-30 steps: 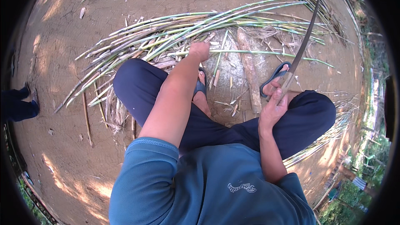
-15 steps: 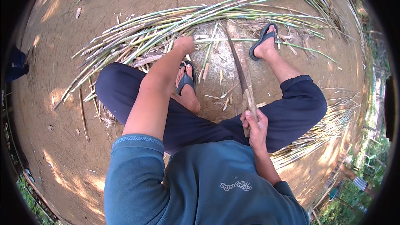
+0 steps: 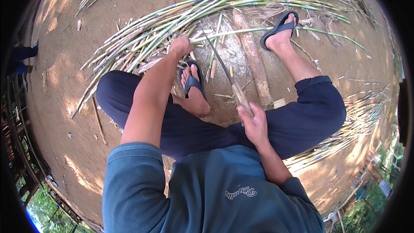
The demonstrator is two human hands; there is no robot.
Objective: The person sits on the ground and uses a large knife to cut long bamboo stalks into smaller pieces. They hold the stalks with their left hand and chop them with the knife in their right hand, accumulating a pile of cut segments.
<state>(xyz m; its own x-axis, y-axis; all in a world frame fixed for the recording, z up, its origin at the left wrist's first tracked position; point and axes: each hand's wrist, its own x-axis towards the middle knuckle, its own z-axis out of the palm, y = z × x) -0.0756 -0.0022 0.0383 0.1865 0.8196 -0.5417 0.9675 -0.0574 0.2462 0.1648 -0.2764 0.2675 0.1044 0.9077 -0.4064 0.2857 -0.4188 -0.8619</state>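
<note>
Bare brown earth (image 3: pixel 56 86) lies beneath both hands. Left hand (image 3: pixel 182 46): closed around one end of a slender green cane stalk (image 3: pixel 241 31), long axis running rightward from it. Right hand (image 3: pixel 253 125), farther off: grips a dark-bladed, wooden-handled knife (image 3: pixel 230 76); versus the preceding frame, its tip sits nearer the left hand.

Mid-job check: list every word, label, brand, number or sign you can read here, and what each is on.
Shirt: white script lettering on the chest; I don't copy out printed words, so it goes unquoted.
Knife, stalks and sandals: no lettering can be made out; any small marks would be too fine to read.
No other label, number or sign is readable.
</note>
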